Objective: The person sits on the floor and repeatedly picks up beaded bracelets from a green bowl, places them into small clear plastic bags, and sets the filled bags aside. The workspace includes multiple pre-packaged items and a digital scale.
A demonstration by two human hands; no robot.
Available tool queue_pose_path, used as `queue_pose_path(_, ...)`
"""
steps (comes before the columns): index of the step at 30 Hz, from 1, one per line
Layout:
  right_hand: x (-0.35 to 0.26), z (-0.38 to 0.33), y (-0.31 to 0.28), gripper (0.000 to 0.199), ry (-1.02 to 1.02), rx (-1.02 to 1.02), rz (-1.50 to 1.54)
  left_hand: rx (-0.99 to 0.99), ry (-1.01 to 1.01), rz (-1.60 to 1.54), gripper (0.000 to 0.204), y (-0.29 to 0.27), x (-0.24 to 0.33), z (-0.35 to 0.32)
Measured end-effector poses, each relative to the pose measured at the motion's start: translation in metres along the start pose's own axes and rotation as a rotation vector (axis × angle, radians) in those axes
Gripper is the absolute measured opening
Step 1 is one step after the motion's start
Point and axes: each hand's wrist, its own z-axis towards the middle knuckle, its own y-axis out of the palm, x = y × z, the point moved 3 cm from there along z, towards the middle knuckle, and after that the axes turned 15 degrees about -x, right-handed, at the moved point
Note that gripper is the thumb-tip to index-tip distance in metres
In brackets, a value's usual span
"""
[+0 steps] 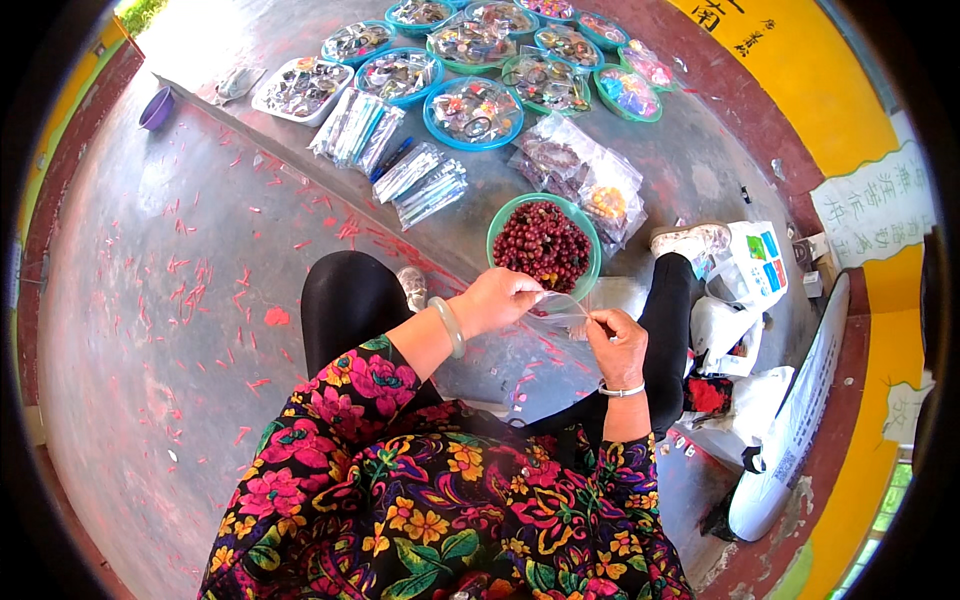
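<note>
My left hand (497, 297) and my right hand (618, 345) hold the two ends of a thin clear thread or small clear bag (563, 309) stretched between them; which of the two it is I cannot tell. Both pinch it just in front of a green bowl (592, 235) heaped with dark red beads (542, 243). A pale green bangle circles my left wrist and a thin silver one my right. My flowered dress fills the lower middle.
On the grey step beyond lie several blue and green plates of beads (474, 111), a white tray (300, 88), clear packets of sticks (357, 127) and bagged beads (585, 175). White bags and a carton (752, 265) sit at right. A purple bowl (156, 108) stands far left.
</note>
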Motion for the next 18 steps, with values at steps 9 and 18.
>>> queue_pose_path(9, -0.017, 0.005, -0.009, 0.009, -0.069, -0.047, 0.791, -0.064, 0.154, -0.612, 0.034, -0.011, 0.016, -0.003)
queue_pose_path(18, -0.018, 0.024, -0.017, 0.019, 0.007, 0.106, 1.536, -0.301, 0.075, -0.601, 0.034, 0.015, 0.005, 0.0)
